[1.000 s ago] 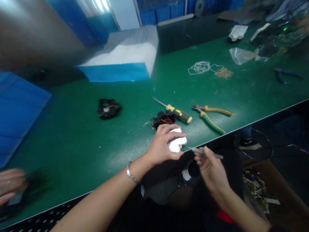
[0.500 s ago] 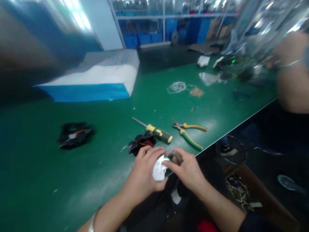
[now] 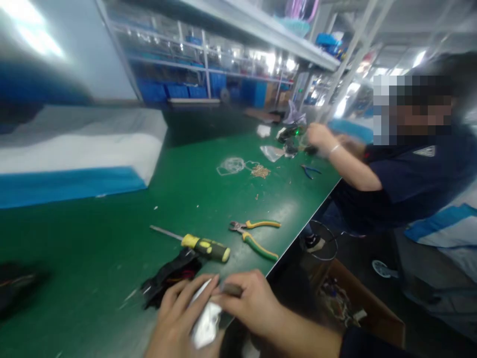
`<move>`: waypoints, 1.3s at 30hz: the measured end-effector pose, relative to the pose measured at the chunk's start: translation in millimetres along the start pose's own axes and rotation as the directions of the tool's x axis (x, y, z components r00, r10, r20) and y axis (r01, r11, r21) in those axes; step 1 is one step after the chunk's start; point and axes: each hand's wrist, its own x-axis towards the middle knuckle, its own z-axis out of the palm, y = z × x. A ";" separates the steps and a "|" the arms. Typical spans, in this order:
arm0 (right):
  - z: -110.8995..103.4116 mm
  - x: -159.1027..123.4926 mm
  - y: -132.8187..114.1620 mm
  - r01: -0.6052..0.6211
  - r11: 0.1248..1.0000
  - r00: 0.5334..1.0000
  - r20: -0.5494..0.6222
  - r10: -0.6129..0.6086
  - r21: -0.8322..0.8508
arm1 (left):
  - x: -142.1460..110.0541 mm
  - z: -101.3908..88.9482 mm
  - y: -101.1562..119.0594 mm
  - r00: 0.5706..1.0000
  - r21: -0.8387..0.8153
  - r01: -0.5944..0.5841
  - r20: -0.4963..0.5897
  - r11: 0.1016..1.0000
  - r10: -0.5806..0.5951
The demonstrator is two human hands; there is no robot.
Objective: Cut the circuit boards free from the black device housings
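Observation:
My left hand [image 3: 182, 318] is closed around a white plastic part [image 3: 207, 325], its fingers across the top. My right hand [image 3: 251, 301] pinches a short dark rod-like piece [image 3: 231, 289] against the upper edge of the white part; its exact kind is unclear. Just beyond my left hand lies a black plastic assembly [image 3: 167, 276] with reddish wires, partly covered by the fingers. A yellow-and-black screwdriver [image 3: 206, 247] rests against or beside it. Diagonal cutters [image 3: 255, 236] with green-and-yellow handles lie spread on the green table [image 3: 122, 248], to the right of the screwdriver.
A white-and-blue sack [image 3: 93, 154] lies at back left, a blurred black part [image 3: 15, 286] at far left. Small brass-coloured pieces [image 3: 261, 171] lie beside clear plastic [image 3: 233, 165]. At right a co-worker [image 3: 402, 169] works near blue pliers [image 3: 310, 171]. A cardboard box [image 3: 372, 303] stands below the table edge.
The view has swung right and up, so table things sit further left and lower, and the co-worker's upper body shows. Both hands still hold the white part and dark piece close together.

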 end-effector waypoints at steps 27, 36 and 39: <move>-138.6 81.5 47.8 0.030 0.549 0.906 -0.210 -0.369 -0.835 | 34.6 -70.4 39.8 0.775 -0.590 0.585 0.205 0.556 -0.598; -55.4 58.0 17.1 0.498 0.564 0.836 0.191 -0.515 -0.659 | 33.6 -87.0 28.0 0.484 -0.808 0.583 0.254 0.092 -0.837; -32.5 71.8 8.3 0.488 0.545 0.846 0.218 -0.486 -0.682 | 31.7 -106.5 26.9 0.448 -0.828 0.555 0.212 0.085 -0.868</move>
